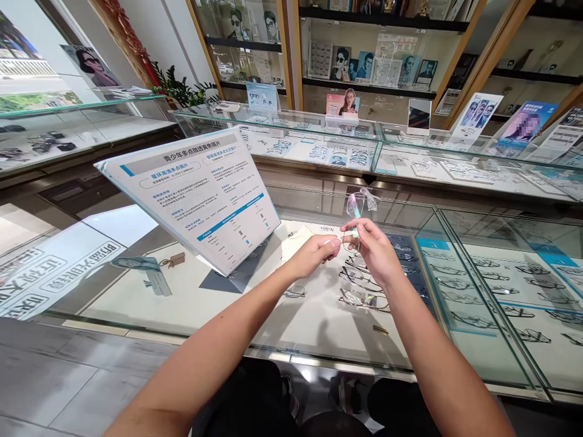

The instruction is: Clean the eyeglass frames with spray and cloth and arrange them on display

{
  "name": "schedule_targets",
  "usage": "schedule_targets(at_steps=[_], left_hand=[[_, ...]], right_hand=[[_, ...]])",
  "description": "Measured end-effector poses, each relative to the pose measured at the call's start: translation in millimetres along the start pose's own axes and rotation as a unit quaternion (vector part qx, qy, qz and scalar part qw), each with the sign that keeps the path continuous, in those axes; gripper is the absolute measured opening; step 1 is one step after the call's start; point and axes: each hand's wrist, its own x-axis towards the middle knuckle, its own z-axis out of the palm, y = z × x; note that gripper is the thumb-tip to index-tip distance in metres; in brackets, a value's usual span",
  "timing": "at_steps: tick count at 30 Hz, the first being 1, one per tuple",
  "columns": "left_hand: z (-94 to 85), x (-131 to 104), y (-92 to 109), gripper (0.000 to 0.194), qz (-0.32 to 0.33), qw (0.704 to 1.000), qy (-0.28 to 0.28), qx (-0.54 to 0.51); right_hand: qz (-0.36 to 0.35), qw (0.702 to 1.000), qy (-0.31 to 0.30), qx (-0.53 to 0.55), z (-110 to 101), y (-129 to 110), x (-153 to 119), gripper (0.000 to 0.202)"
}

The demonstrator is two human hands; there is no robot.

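A pair of thin-rimmed glasses (354, 207) is held between two hands, above the worktop (273, 325). One lens is stood up beyond the fingertips; the lower part is partly hidden by the fingers. By the right hand (374, 247), the frame is gripped with thumb and fingers brought narrow. The fingers of the left hand (321, 250) are pinched close against its near side; which part is pinched cannot be told.

Risks noted. The slim rim could be bent if the two hands were twisted against each other. A lens could be smudged, or pressed loose, by fingertips set on it rather than on the rim. If both pinches were eased together, the glasses would be dropped onto the glass directly below the fingers, and scratched. A sign (195, 206), tilted to the left of the fingers, could be knocked by a wide left elbow. Spectacle frames (359, 278) are seen nearer than the fingers, apparently beneath the glass.
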Motion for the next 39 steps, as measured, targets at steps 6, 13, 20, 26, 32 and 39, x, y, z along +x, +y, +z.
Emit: schedule_targets(at_steps=[6,13,20,26,32,39], left_hand=[[-0.5,0.9,-2.6,0.063,-0.009,1.000,0.015,0.026],[-3.4,-1.0,1.0,0.066,-0.027,0.999,0.024,0.021],[-40.9,6.8,-12.9,0.041,-0.023,0.973,0.227,0.014],[-84.4,15.7,-51.8,0.008,-0.106,0.907,0.367,0.177],[-93.5,13.4,-73.4,0.013,-0.121,0.896,0.372,0.209],[-95.8,11.5,-84.8,0.032,-0.119,0.895,0.366,0.226]], right_hand=[[0.004,1.000,-0.001,-0.014,1.5,2.8,1.3,0.041],[0.002,1.000,0.000,-0.013,3.3,1.6,1.1,0.039],[0.010,1.000,0.008,-0.010,-1.1,0.8,1.4,0.038],[0.011,0.999,0.013,-0.027,-5.2,1.4,2.7,0.037],[0.015,0.999,0.014,-0.027,-7.4,3.3,4.0,0.039],[0.009,0.999,0.016,-0.029,-9.4,2.7,4.4,0.038]])
